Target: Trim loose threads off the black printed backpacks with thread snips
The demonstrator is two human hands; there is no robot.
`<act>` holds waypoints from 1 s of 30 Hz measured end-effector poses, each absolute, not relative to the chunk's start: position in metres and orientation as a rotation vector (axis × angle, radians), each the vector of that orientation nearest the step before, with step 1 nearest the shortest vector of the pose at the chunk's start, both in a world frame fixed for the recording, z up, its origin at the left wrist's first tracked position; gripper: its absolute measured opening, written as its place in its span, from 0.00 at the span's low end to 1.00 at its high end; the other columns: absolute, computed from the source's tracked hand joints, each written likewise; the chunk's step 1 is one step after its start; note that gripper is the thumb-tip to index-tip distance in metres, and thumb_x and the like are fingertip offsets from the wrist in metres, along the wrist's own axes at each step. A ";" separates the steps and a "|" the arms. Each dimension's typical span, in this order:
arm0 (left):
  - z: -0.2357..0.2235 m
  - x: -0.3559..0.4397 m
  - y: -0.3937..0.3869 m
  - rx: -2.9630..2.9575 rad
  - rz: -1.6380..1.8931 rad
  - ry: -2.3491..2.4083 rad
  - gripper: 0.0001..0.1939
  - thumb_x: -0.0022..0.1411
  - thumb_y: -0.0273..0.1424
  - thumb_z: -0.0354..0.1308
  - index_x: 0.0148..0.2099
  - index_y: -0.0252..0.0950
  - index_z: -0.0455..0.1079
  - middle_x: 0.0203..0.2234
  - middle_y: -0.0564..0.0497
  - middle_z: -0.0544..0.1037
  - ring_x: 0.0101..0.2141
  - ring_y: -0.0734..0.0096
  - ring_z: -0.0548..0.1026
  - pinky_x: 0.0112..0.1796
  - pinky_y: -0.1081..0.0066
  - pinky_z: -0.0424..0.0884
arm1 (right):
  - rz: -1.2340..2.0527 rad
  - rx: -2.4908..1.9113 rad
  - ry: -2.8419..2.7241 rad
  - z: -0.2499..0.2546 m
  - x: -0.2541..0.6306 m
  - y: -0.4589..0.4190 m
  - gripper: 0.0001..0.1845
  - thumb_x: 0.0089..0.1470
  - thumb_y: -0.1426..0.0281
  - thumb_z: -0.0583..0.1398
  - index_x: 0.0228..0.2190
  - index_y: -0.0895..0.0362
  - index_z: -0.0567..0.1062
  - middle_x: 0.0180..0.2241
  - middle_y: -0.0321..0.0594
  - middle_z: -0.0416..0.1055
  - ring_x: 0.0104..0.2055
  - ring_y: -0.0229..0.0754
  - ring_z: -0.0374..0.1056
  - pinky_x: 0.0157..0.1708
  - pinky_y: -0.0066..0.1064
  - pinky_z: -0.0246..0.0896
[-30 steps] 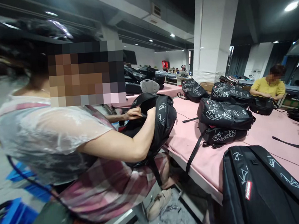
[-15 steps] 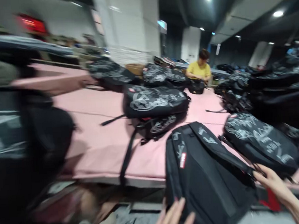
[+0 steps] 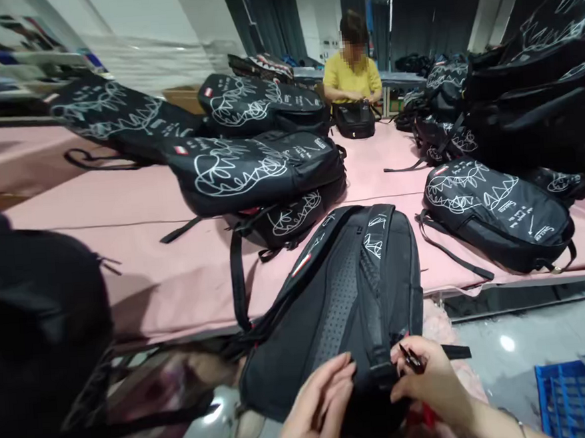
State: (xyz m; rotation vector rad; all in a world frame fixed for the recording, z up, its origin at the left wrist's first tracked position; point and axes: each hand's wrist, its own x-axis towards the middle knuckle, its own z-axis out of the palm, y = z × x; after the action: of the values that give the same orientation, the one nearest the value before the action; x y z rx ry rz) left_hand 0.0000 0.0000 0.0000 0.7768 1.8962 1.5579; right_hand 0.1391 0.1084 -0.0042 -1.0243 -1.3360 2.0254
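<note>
A black backpack point(image 3: 338, 296) leans against the table edge, back panel and shoulder straps facing me, with white scribbles on the straps. My left hand point(image 3: 318, 404) is at its lower part, fingers together and half bent, their tips on the black fabric beside a strap end; the thumb is hidden. My right hand point(image 3: 431, 379) holds small dark thread snips point(image 3: 412, 359), points up. Its thumb and fingertips are also at the lower strap buckle point(image 3: 383, 371), on the backpack's right side. Something red shows under this hand.
Scribbled backpacks lie on the pink table point(image 3: 171, 274): a stack point(image 3: 259, 171) ahead and one backpack point(image 3: 497, 215) at right. A large dark pile point(image 3: 525, 109) stands beyond. A co-worker in yellow point(image 3: 351, 75) handles a black bag. A blue crate point(image 3: 575, 399) is at lower right.
The view has swung right, from a co-worker beside me to the backpack before me. My hands have come into view and closed in on its lower part; the backpack has turned and tilted.
</note>
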 end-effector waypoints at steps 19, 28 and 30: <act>0.012 0.009 0.028 0.933 1.229 1.712 0.10 0.44 0.36 0.63 0.32 0.39 0.77 0.27 0.50 0.70 0.22 0.77 0.66 0.21 0.78 0.63 | 1.640 -0.817 -1.912 -0.001 0.157 0.102 0.13 0.44 0.77 0.60 0.33 0.53 0.78 0.31 0.36 0.76 0.33 0.40 0.70 0.35 0.28 0.63; 0.013 0.021 0.029 0.527 1.487 1.703 0.11 0.46 0.38 0.62 0.26 0.34 0.71 0.19 0.52 0.72 0.22 0.75 0.67 0.23 0.77 0.63 | 1.620 -0.780 -2.057 0.019 0.164 0.110 0.16 0.45 0.78 0.60 0.38 0.53 0.72 0.35 0.34 0.73 0.37 0.38 0.68 0.39 0.28 0.61; 0.008 0.024 0.027 0.427 1.533 1.700 0.13 0.45 0.39 0.63 0.27 0.33 0.70 0.20 0.52 0.73 0.22 0.75 0.68 0.23 0.78 0.62 | 1.522 -0.824 -2.113 0.023 0.170 0.114 0.18 0.45 0.76 0.61 0.40 0.54 0.69 0.36 0.35 0.71 0.38 0.39 0.66 0.38 0.28 0.60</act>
State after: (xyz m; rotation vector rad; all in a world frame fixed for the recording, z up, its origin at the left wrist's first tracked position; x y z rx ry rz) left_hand 0.0236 0.0272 0.0078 0.4274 1.6998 1.5333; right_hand 0.1695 0.1138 0.0228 -0.8243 -2.1132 1.5223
